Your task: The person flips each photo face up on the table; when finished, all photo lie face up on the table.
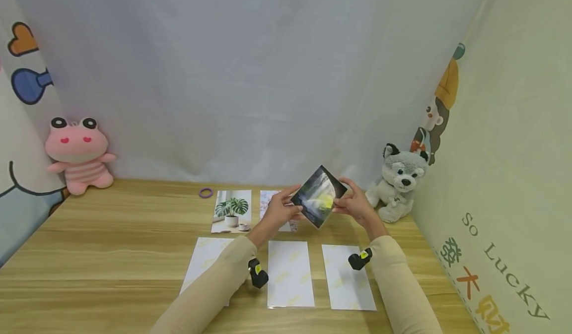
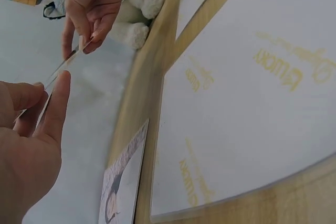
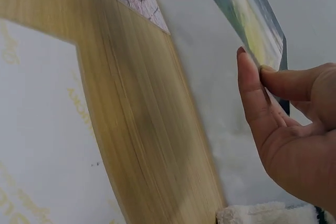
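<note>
Both hands hold a glossy photo print (image 1: pixel 318 195) up above the back of the table, turned so that one corner points up. Dark edges, pale streaks and a bright yellow-green patch make up its picture. My left hand (image 1: pixel 278 210) pinches the left corner between thumb and fingers; in the left wrist view the print appears nearly edge-on. At the right corner, the thumb and fingers of my right hand (image 1: pixel 355 205) pinch it too, as the right wrist view (image 3: pixel 299 114) confirms. Behind the left hand lies a pinkish photo (image 1: pixel 268 198), partly hidden.
A plant photo (image 1: pixel 231 211) lies left of the pinkish one, near a purple ring (image 1: pixel 205 192). Three white sheets with yellow print, a left (image 1: pixel 203 257), a middle (image 1: pixel 290 274) and a right sheet (image 1: pixel 346 287), lie in front. A pink plush (image 1: pixel 78 150) and husky plush (image 1: pixel 397 185) sit at the back corners.
</note>
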